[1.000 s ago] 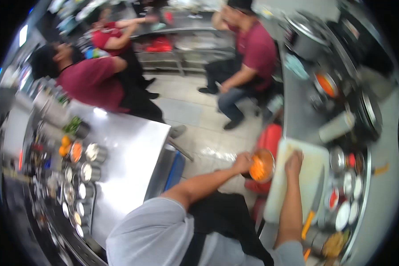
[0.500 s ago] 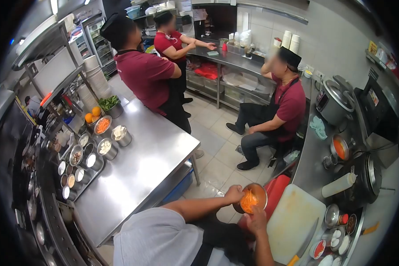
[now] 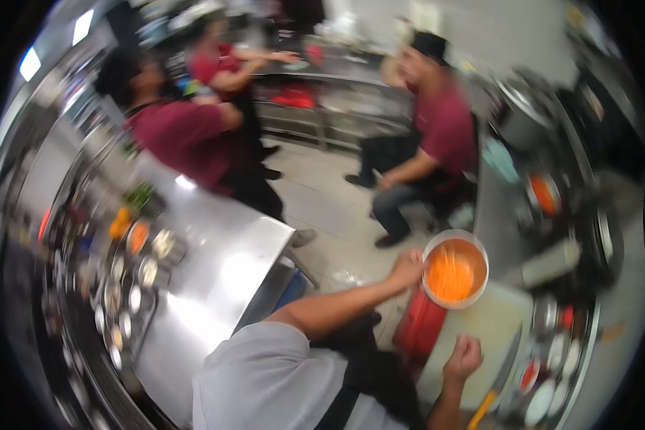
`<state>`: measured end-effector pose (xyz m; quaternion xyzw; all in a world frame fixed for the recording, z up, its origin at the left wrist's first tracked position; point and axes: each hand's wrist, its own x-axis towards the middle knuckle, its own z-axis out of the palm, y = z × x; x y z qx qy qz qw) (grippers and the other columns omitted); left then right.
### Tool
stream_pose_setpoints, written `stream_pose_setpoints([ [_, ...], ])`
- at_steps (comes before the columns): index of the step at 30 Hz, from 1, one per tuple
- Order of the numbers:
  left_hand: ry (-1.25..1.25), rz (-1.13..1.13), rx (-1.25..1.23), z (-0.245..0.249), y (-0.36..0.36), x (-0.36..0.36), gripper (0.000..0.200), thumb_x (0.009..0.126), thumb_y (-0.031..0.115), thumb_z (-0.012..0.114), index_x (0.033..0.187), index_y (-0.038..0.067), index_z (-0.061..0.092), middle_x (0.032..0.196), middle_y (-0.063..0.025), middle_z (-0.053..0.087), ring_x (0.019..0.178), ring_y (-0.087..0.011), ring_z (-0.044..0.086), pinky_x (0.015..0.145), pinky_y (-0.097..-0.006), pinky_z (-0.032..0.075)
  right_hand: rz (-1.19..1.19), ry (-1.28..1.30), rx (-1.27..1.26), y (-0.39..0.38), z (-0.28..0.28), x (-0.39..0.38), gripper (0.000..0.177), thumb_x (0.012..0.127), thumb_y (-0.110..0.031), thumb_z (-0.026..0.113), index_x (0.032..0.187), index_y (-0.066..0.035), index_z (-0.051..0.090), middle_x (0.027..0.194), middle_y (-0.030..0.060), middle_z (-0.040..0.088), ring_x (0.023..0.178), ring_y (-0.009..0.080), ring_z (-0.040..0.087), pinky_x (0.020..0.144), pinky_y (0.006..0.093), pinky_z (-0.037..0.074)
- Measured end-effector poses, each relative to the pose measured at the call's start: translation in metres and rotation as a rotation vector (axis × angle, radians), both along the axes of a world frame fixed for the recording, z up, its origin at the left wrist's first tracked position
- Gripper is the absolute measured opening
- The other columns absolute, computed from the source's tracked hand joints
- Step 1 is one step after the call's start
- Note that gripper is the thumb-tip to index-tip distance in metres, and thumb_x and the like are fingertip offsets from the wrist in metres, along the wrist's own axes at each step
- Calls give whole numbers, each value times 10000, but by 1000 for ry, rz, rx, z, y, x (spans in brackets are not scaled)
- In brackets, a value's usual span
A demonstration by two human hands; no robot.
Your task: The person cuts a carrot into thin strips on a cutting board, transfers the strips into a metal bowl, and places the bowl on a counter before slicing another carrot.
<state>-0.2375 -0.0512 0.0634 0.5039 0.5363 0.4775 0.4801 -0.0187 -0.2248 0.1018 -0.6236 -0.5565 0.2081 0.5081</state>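
My left hand (image 3: 408,267) is closed on the near-left rim of a round metal bowl (image 3: 484,254). Orange shreds that look like carrot (image 3: 451,276) fill its bottom, and the bowl is tilted so its inside faces me. Over the pale cutting board (image 3: 448,326) my right hand (image 3: 466,357) is curled into a fist, apart from the bowl, with nothing seen in it. A knife with a yellow handle (image 3: 484,410) lies on the board's right side. The picture is blurred by motion.
Small bowls of ingredients (image 3: 545,312) and a squeeze bottle (image 3: 552,264) stand right of the board. A red container (image 3: 416,322) is below the bowl. Left is a steel table (image 3: 215,272) with several ingredient tins. Two people stand beyond it; another person (image 3: 444,122) sits ahead.
My left hand has carried the bowl up and to the right, over the board's far edge. My right hand has left the bowl and drawn back over the board. The view has shifted.
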Motion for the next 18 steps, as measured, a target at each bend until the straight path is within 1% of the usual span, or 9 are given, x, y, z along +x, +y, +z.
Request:
stream_pose_setpoints([
  [1,267,69,202,7,18,10,206,924,164,566,779,18,555,690,-119,610,592,-250,659,520,-403,518,24,9,-3,5,5,0,186,929,-146,662,827,3,618,647,89,548,624,126,526,584,309,472],
  [2,34,18,25,11,33,21,215,954,178,515,828,9,556,702,-146,607,598,-274,665,541,-403,532,86,-27,-139,8,7,5,223,916,-195,692,827,-5,615,660,86,553,622,120,515,586,304,468],
  [5,-19,-158,31,20,82,42,202,981,188,499,842,43,528,713,-86,578,543,-229,656,487,-347,542,137,-367,-83,14,32,-8,376,797,-321,816,1001,-52,650,855,125,676,764,351,638,714,432,509],
  [6,312,-325,577,-28,124,42,188,966,178,511,822,59,532,716,-60,576,552,-208,657,491,-325,536,116,-408,-107,9,25,-8,398,805,-291,805,1068,-49,629,899,146,642,857,350,620,765,446,484],
  [7,90,-305,-56,28,118,69,146,945,150,520,833,59,544,725,-59,579,541,-200,637,491,-306,531,65,-369,-140,0,18,-6,370,818,-267,792,1059,-39,629,899,161,610,893,363,601,795,458,476],
  [8,-81,-380,32,31,124,87,121,917,126,530,842,34,553,745,-74,594,518,-192,618,493,-296,530,7,-356,-252,-9,13,-5,358,836,-298,773,1074,-60,654,950,129,628,895,327,615,835,425,484],
  [9,-337,-390,-199,42,133,106,103,886,109,543,850,14,562,736,-80,606,516,-186,603,500,-292,526,-120,-341,-304,-20,16,-4,358,836,-298,773,1074,-60,654,950,129,628,895,327,615,835,425,484],
  [15,-353,-520,-271,-9,189,170,57,861,58,540,840,5,542,656,-88,566,512,-182,565,534,-384,571,-979,-227,-298,-135,-33,27,195,809,-121,756,957,-48,650,963,139,645,870,343,646,767,407,527],
  [18,-307,-500,-308,-31,195,192,54,865,52,538,839,5,530,651,-89,557,509,-187,564,539,-409,582,-1533,-113,-700,-186,-33,33,463,849,-349,739,1133,-12,598,1115,202,628,1016,391,631,869,460,517],
])
